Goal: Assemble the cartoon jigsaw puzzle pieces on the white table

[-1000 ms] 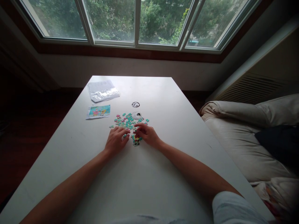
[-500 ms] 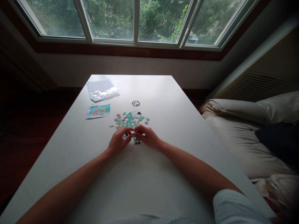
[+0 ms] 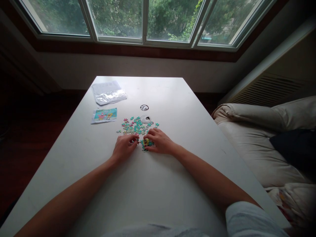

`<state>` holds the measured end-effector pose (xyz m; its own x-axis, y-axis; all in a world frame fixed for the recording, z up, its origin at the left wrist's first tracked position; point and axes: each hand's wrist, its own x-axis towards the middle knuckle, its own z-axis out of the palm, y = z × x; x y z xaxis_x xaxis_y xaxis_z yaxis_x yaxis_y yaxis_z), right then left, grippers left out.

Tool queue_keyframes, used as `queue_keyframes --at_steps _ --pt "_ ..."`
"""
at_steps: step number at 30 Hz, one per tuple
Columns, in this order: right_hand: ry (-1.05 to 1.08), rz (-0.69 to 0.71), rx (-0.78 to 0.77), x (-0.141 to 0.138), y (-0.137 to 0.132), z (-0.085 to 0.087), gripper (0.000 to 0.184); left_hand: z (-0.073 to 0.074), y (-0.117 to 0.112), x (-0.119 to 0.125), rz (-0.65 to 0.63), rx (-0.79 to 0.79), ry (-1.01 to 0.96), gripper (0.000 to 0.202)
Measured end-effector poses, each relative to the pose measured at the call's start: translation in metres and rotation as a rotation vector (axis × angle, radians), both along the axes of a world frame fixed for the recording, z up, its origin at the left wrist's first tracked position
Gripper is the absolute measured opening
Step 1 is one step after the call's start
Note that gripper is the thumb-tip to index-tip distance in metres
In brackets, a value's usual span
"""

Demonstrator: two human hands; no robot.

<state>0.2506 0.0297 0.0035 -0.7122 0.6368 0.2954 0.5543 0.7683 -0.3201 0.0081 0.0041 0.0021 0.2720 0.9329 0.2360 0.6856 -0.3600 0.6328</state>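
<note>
A joined puzzle section (image 3: 146, 143), showing a SpongeBob-like yellow figure, is lying on the white desk (image 3: 158, 184); the right hand (image 3: 158, 141) is gripping its edges between thumb and fingers. Just beside it, the left hand (image 3: 125, 144) is curling its fingers near small pieces; whether it is gripping one, I cannot tell. Loose pieces (image 3: 137, 126) are spreading beyond, near two round discs (image 3: 145, 119). A picture sheet (image 3: 104, 115) is displaying pink and yellow cartoon figures; any lettering there, or on the plastic packet (image 3: 108, 92), is staying unreadable.

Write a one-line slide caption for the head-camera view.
Right hand at a joined puzzle section, left hand beside it, loose pieces just beyond on a white table.
</note>
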Motion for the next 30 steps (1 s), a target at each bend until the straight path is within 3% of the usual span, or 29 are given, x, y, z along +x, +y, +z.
queue_keyframes --at_steps 7,30 --pt "-0.003 -0.017 0.001 -0.0048 -0.0016 -0.0044 0.039 0.0010 -0.0040 0.0032 -0.053 0.013 0.164 0.018" --pt "0.025 -0.032 0.009 -0.0062 -0.0012 -0.0093 0.039 -0.0023 -0.0071 0.0051 -0.050 0.054 0.252 0.017"
